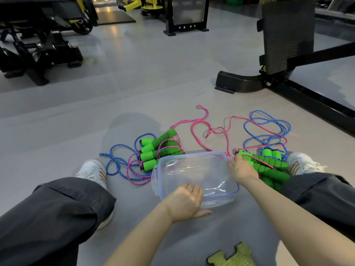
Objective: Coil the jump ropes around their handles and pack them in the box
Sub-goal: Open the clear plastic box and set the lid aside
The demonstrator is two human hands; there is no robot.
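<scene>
A clear plastic box (159, 176) with a blue rim lies on the grey floor between my legs, nothing inside it. My left hand (185, 203) grips its near edge, fingers curled over the rim. My right hand (241, 168) reaches past the box's right side and grips a green foam handle (247, 155) in the right pile of green handles (272, 166). A second bundle of green handles (153, 150) lies left of the box, wound with pink and blue rope. Loose pink rope (199, 129) and blue rope (269, 127) sprawl beyond the box.
My legs in dark trousers and white shoes (94, 172) flank the box. A black machine base (240, 82) and its frame stand at the far right. More black gym equipment (38, 50) stands far left. A yellow-green foam piece (232, 256) lies near my right forearm.
</scene>
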